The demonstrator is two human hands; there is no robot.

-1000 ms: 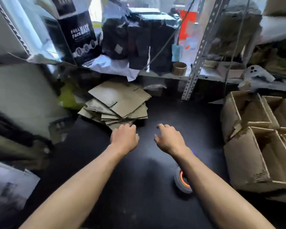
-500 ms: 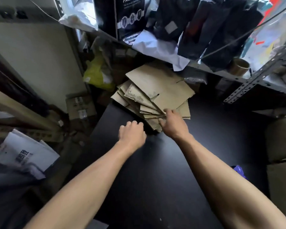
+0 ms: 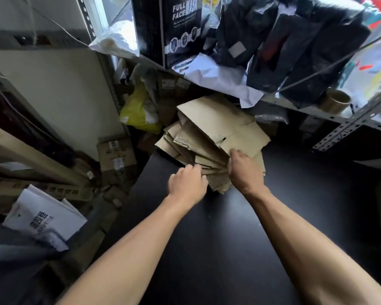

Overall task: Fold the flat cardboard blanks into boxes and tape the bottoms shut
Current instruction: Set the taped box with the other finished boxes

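The right hand (image 3: 243,170) pinches the top blank (image 3: 224,126) of the fanned cardboard stack (image 3: 198,155) at twelve o'clock; the left hand (image 3: 188,186), fingers curled, touches its near edge. Lifting may drag neighbouring blanks off the desk (image 3: 229,238).

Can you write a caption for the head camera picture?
Both hands, right hand and left hand, reach into a stack of flat cardboard blanks on the black table.

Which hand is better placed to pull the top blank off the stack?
Right. The right hand is already on the stack of cardboard blanks, its fingers at the near edge of the top sheet. The left hand sits curled beside the stack's near corner, gripping nothing that shows.
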